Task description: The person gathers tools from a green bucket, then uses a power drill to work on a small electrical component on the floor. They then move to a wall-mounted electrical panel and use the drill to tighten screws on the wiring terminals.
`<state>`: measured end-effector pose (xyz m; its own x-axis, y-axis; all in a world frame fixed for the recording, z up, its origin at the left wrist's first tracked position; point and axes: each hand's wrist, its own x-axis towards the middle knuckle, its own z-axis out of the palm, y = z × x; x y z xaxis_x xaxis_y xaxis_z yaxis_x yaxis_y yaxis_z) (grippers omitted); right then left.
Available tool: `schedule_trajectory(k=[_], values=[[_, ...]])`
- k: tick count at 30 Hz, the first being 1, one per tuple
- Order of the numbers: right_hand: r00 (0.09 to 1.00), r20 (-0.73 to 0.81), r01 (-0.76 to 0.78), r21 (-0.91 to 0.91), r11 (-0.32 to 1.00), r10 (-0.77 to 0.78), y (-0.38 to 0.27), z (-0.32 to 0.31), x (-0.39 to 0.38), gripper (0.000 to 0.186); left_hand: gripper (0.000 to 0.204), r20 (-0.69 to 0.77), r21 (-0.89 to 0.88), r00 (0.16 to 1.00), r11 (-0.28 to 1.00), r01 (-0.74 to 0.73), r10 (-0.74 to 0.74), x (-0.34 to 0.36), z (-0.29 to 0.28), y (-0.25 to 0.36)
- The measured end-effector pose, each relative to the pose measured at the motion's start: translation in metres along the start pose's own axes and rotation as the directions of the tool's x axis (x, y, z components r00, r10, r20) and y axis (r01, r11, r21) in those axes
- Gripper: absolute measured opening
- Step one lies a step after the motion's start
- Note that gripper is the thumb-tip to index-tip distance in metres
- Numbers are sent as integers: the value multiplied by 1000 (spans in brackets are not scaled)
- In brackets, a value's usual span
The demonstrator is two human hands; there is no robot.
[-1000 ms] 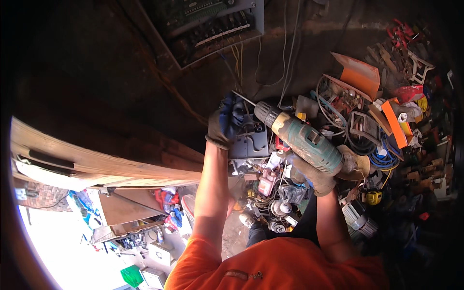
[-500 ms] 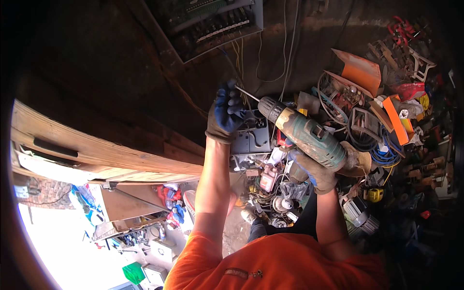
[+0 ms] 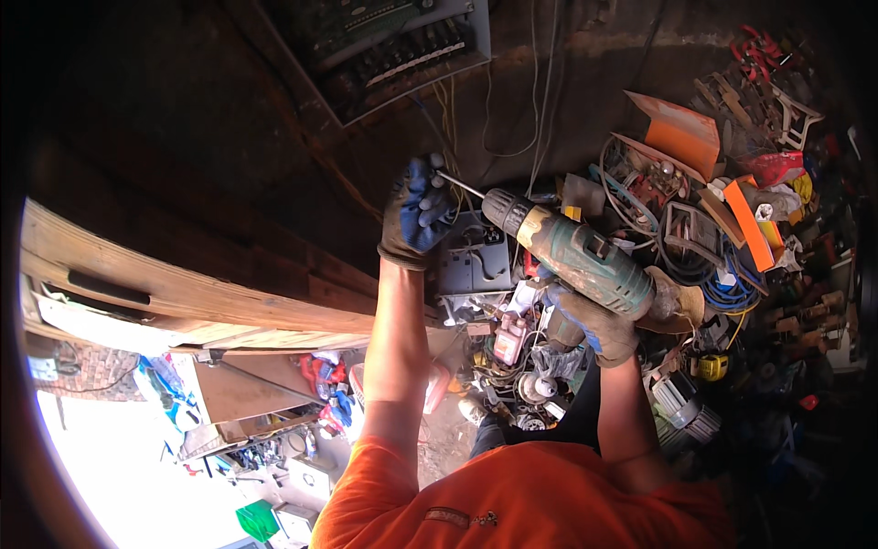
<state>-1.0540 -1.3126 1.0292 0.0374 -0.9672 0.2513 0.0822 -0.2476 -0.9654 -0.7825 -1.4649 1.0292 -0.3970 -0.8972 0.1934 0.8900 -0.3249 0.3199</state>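
Observation:
My right hand, in a blue and grey work glove, is closed round the handle of a worn green power drill. The drill points up and to the left, with a long thin bit in its black chuck. At the bit's tip is my left hand, gloved the same way, its fingers curled in. Whatever those fingers pinch, if anything, is too small or hidden to make out. Below and right of the left hand sits a grey metal box with a dark cable.
An open electrical cabinet with wires hangs on the dark wall ahead. To the left runs a wooden plank edge. Clutter fills the right: orange metal pieces, coiled blue cable, a motor. A pinkish bottle stands below the drill.
My left hand and the drill's front end have shifted slightly left. The left fingers have turned a little and stay by the bit's tip; the right hand keeps its grip.

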Motion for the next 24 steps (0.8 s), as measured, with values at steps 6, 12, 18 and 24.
schedule_trajectory(k=[6, 12, 18, 24], values=[[981, -116, -125, 239, 963, 156, -14, 9, 7, 55, 24, 31, 317, 997, 947, 51, -64, -1, 15, 14], [936, 50, -330, 460, 824, 347, -16, 10, 2, 56, 25, -17, 600, 992, 793, 108, -121, 2, 26, 40], [864, 159, -376, 835, 401, 478, 23, 40, -10, 49, 21, -92, 490, 995, 869, 69, -28, 9, 49, 11], [890, 309, -381, 908, 174, 335, 41, 57, -4, 58, 46, -11, 340, 997, 938, 70, -70, 14, 45, -3]])
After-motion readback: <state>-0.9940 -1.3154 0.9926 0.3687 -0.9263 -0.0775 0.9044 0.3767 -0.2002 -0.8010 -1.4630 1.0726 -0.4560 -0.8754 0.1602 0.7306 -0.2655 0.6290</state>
